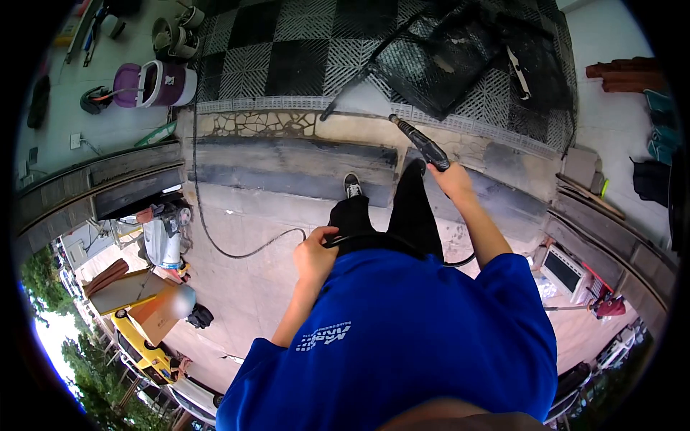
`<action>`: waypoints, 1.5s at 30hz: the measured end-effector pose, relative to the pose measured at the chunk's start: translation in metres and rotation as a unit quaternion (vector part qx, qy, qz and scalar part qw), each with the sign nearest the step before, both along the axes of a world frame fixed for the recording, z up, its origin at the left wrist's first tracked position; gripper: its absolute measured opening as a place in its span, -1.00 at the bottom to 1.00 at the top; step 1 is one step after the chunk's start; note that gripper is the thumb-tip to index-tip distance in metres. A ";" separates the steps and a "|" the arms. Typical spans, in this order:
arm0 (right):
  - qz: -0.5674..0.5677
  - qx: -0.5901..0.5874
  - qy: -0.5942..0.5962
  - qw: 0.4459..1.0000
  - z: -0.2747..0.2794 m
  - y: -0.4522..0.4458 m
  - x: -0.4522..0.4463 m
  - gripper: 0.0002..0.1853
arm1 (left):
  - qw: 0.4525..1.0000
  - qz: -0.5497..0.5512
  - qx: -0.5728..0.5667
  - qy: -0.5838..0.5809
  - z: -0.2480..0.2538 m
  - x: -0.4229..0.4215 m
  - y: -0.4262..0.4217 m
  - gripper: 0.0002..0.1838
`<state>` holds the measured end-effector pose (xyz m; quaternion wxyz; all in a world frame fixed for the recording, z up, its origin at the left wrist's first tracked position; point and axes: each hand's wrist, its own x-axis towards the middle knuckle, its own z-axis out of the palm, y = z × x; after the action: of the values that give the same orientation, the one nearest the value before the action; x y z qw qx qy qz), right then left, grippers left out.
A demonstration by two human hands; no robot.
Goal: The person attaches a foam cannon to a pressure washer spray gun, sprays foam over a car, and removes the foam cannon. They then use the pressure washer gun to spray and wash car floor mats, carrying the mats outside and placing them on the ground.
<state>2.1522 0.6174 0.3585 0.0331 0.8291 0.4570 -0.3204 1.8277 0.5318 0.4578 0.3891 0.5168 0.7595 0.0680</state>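
My right hand (455, 184) is wrapped round the rear of a black pressure washer gun (424, 144), which points forward and to the left. A whitish fan of spray (366, 98) leaves its nozzle toward the tiled floor. Near my waist, my left hand (315, 255) is closed on a black hose (374, 238) that crosses in front of my body. Beyond the nozzle, a black mesh-like panel (438, 65) lies wet on the floor. A dark flat piece (535, 68) with a light strip lies to its right.
Black and grey grid tiles (302, 68) cover the raised floor, edged by a stone step (251, 124). The hose loops over the pavement on the left. A purple and white bucket (164, 84) stands upper left. A person beside a cardboard box (152, 316) and a yellow car (140, 348) are lower left.
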 end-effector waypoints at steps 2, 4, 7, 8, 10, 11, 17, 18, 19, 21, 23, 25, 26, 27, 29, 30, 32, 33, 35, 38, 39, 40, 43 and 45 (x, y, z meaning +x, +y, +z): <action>-0.012 0.012 -0.010 1.000 0.002 0.020 0.028 -0.56 | 1.000 0.028 -0.006 0.000 0.012 0.032 0.014 -0.71; -0.020 0.029 -0.026 0.999 0.005 0.041 0.052 -0.58 | 0.999 0.034 -0.021 0.013 0.022 0.058 0.030 -0.71; -0.022 0.055 0.015 0.998 0.008 0.052 0.079 -0.57 | 0.998 0.044 -0.045 0.023 0.032 0.084 0.039 -0.73; -0.024 0.052 0.018 0.998 0.005 0.052 0.088 -0.57 | 0.997 0.048 -0.055 0.018 0.034 0.091 0.040 -0.73; -0.023 0.030 0.004 0.999 -0.010 0.045 0.104 -0.57 | 0.997 0.043 -0.062 0.027 0.040 0.105 0.043 -0.73; -0.025 0.027 0.006 0.999 -0.019 0.040 0.113 -0.57 | 0.996 0.041 -0.066 0.033 0.043 0.110 0.044 -0.74; -0.102 -0.019 -0.019 0.994 -0.042 0.026 0.165 -0.55 | 0.997 0.050 -0.058 0.011 0.042 0.137 0.057 -0.75; -0.093 -0.031 -0.034 0.995 -0.052 0.023 0.171 -0.54 | 0.997 0.050 -0.058 0.011 0.042 0.140 0.059 -0.75; -0.084 -0.043 -0.050 0.994 -0.062 0.020 0.176 -0.53 | 0.997 0.053 -0.063 0.009 0.044 0.142 0.061 -0.75; -0.069 -0.045 -0.046 0.996 -0.049 0.020 0.171 -0.51 | 0.996 0.056 -0.068 0.008 0.045 0.144 0.061 -0.75; -0.053 -0.047 -0.042 0.997 -0.030 0.024 0.163 -0.50 | 0.996 0.044 -0.075 0.020 0.045 0.142 0.058 -0.73; -0.103 -0.024 -0.009 0.994 -0.008 0.032 0.155 -0.48 | 0.997 0.046 -0.063 0.016 0.047 0.145 0.060 -0.73; -0.100 -0.022 -0.009 0.995 -0.015 0.033 0.160 -0.48 | 0.997 0.051 -0.049 0.011 0.046 0.148 0.060 -0.73; -0.104 -0.026 -0.013 0.994 -0.029 0.032 0.168 -0.48 | 0.997 0.055 -0.047 0.011 0.045 0.148 0.058 -0.73; -0.105 -0.027 -0.018 0.994 -0.050 0.030 0.181 -0.48 | 0.994 0.098 -0.048 -0.003 0.042 0.146 0.051 -0.72; -0.097 -0.038 -0.035 0.994 -0.058 0.029 0.186 -0.49 | 0.994 0.101 -0.047 -0.003 0.044 0.145 0.049 -0.72; -0.085 -0.047 -0.052 0.994 -0.074 0.031 0.192 -0.49 | 0.990 0.132 -0.054 0.020 0.048 0.143 0.045 -0.72; -0.106 -0.046 -0.031 0.993 -0.082 0.034 0.194 -0.51 | 0.989 0.135 -0.052 0.020 0.048 0.140 0.043 -0.72; -0.122 -0.048 -0.008 0.991 -0.094 0.044 0.195 -0.52 | 0.984 0.169 -0.051 0.037 0.049 0.132 0.035 -0.73; -0.160 -0.090 0.069 0.981 -0.092 0.078 0.173 -0.51 | 0.979 0.202 -0.019 0.034 0.053 0.121 0.021 -0.72; -0.156 -0.089 0.071 0.981 -0.094 0.089 0.167 -0.51 | 0.974 0.226 -0.010 0.032 0.055 0.117 0.018 -0.72; -0.161 -0.075 0.085 0.980 -0.097 0.096 0.160 -0.52 | 0.973 0.224 0.011 0.048 0.061 0.112 0.015 -0.72; -0.184 -0.043 0.134 0.973 -0.087 0.122 0.132 -0.53 | 0.962 0.248 0.058 0.099 0.071 0.085 -0.003 -0.73; -0.266 -0.031 0.220 0.938 -0.101 0.137 0.118 -0.53 | 0.933 0.341 0.097 0.059 0.080 0.067 -0.017 -0.72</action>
<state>2.2700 0.7541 0.2574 -0.1294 0.8275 0.2056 -0.5062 1.8946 0.5148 0.5381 0.2452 0.2655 0.9012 0.2394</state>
